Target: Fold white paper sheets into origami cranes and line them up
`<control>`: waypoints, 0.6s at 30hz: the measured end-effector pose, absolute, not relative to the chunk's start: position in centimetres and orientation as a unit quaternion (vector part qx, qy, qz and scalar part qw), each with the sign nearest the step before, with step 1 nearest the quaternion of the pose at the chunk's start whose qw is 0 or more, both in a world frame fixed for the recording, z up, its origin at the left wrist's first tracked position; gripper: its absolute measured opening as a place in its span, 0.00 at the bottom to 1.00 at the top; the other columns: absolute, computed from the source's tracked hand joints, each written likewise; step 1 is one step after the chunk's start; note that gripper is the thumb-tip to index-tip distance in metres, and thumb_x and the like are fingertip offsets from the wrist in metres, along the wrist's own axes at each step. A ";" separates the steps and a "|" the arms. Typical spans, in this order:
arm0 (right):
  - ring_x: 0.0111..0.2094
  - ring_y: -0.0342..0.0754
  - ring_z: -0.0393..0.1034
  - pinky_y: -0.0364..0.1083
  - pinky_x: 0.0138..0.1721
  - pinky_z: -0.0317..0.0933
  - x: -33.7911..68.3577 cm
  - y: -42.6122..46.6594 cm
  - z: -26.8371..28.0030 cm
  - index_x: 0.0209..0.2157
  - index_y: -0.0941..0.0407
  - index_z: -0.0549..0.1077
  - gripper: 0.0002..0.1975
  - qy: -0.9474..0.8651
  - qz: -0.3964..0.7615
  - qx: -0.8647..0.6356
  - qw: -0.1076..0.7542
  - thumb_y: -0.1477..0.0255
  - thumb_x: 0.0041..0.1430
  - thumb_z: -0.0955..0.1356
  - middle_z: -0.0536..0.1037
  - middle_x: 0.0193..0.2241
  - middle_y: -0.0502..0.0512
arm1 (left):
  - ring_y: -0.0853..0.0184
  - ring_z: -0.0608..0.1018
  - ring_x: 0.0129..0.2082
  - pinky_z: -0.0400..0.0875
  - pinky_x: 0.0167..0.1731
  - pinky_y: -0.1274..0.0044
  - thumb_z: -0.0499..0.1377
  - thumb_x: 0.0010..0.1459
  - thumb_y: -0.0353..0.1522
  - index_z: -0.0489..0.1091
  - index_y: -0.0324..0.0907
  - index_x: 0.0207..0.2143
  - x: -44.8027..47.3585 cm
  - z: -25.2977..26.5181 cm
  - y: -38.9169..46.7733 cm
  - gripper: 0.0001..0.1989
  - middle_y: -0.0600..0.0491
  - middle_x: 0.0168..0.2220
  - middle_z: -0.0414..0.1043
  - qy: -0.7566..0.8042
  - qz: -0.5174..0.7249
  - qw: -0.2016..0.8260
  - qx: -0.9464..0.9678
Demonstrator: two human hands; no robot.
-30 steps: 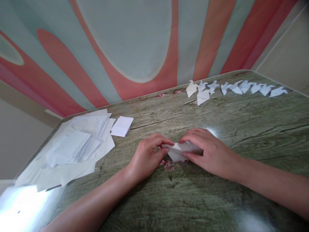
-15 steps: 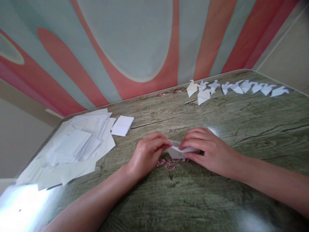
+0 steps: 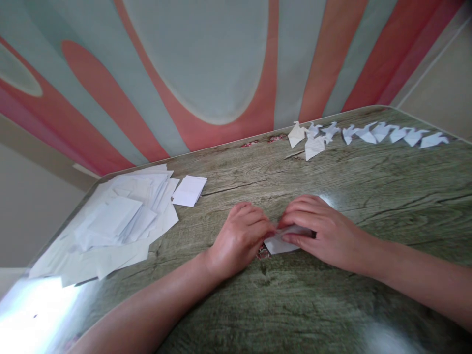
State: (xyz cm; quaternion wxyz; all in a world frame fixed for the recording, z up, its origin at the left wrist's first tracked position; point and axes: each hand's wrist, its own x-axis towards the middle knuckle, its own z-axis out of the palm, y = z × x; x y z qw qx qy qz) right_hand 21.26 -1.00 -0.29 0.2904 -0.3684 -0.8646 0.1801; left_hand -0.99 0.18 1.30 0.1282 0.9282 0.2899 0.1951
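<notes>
A small piece of folded white paper (image 3: 282, 243) lies low over the wood-grain table, between my two hands. My left hand (image 3: 245, 238) has its fingers closed at the paper's upper left edge, fingertips pinched together there. My right hand (image 3: 313, 226) grips the paper's right part, thumb in front and fingers behind. The fingertips of both hands nearly meet along the top edge. My fingers cover part of the paper, so its full shape is hidden.
Loose white sheets (image 3: 162, 226) lie in a spread pile at the left. A small stack of paper squares (image 3: 190, 191) sits beside it. Several folded paper birds (image 3: 365, 133) stand along the table's (image 3: 236, 309) back right edge, near a striped wall (image 3: 287, 59).
My left hand has moved right, closer to my right hand. The paper, earlier raised with an opening showing, now looks flatter. The whole view has shifted slightly.
</notes>
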 end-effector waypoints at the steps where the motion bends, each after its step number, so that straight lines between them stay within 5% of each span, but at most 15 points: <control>1: 0.43 0.50 0.69 0.54 0.47 0.60 21.4 -0.9 -0.2 0.38 0.54 0.75 0.06 -0.860 0.180 -0.373 0.298 0.69 0.59 0.69 0.78 0.36 0.53 | 0.64 0.73 0.41 0.62 0.49 0.67 0.53 0.63 0.27 0.72 0.42 0.36 -1.1 1.3 0.2 0.08 0.51 0.35 0.75 0.289 0.205 0.121 0.927; 7: 0.44 0.51 0.71 0.51 0.46 0.64 22.0 -0.8 1.3 0.41 0.50 0.75 0.10 -0.804 0.255 -0.460 0.278 0.67 0.57 0.69 0.78 0.42 0.51 | 0.63 0.73 0.42 0.67 0.44 0.68 0.54 0.61 0.25 0.70 0.41 0.44 -2.7 1.5 0.6 0.11 0.48 0.43 0.75 0.278 0.228 0.059 0.931; 18: 0.40 0.49 0.75 0.48 0.38 0.68 21.7 -1.1 1.5 0.44 0.47 0.75 0.11 -0.751 0.382 -0.462 0.275 0.69 0.58 0.68 0.80 0.40 0.47 | 0.65 0.74 0.49 0.74 0.47 0.71 0.48 0.63 0.22 0.64 0.38 0.49 -2.3 1.4 -0.1 0.14 0.44 0.48 0.71 0.245 0.226 0.148 0.931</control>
